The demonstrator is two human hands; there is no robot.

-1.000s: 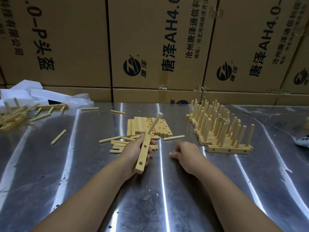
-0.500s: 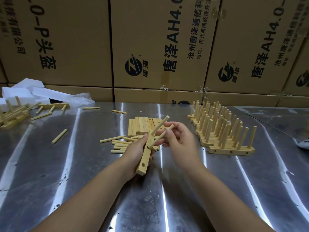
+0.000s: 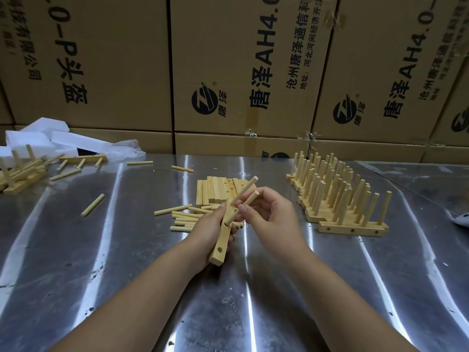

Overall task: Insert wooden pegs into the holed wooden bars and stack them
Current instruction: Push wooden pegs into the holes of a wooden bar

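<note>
Peg insertion above the table (image 3: pixel 127 250): my left grip (image 3: pixel 206 227) curls round the holed bar (image 3: pixel 217 255), my right grip (image 3: pixel 269 212) pinches mid-length a second peg (image 3: pixel 251 198), seemingly light, stiff and smooth, its tip at the middle hole, beside the seated peg (image 3: pixel 247 186).

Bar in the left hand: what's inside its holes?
One peg in the far hole; right hand holds a second peg at the middle one; near hole empty. Left hand covers the far hole itself.

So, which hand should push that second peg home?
Right: the right hand pinches the peg, its tip at the middle hole of the bar; the left hand grips that bar.
</note>
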